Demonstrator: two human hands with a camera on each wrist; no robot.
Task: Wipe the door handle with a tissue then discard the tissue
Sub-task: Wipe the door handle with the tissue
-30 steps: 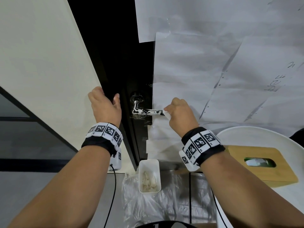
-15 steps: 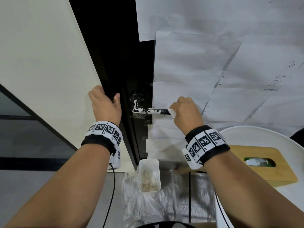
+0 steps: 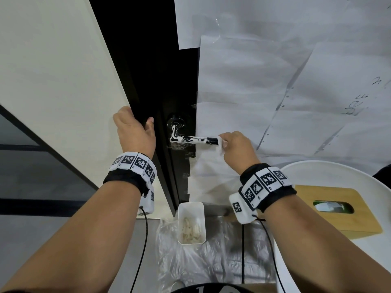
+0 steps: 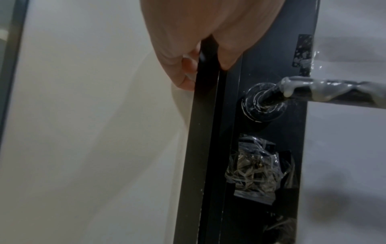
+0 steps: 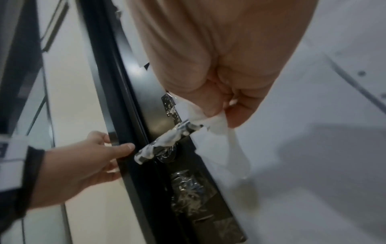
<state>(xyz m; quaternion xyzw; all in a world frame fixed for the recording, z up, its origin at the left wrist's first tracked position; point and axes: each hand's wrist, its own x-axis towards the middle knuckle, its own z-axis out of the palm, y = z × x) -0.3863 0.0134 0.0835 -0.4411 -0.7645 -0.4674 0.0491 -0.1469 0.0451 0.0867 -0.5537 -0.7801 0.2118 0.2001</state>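
Observation:
A black lever door handle (image 3: 191,140) smeared with white paste juts right from the dark door (image 3: 156,85); its smeared bar (image 4: 325,92) also shows in the left wrist view. My right hand (image 3: 237,149) grips a crumpled white tissue (image 3: 221,144) at the handle's free end (image 5: 188,128), where a short stretch looks black and clean. The tissue (image 5: 221,132) hangs below my fingers. My left hand (image 3: 135,134) grips the door's edge (image 4: 205,69), thumb on the handle side.
A small white bin (image 3: 191,223) with used scraps stands on plastic sheeting (image 3: 211,261) on the floor below the handle. A wooden tissue box (image 3: 330,210) sits on a white round table (image 3: 317,172) at right. White paper sheets (image 3: 275,92) cover the door.
My right hand has slid the tissue rightward along the lever to its free end, baring more of the handle. The left hand has stayed on the door edge.

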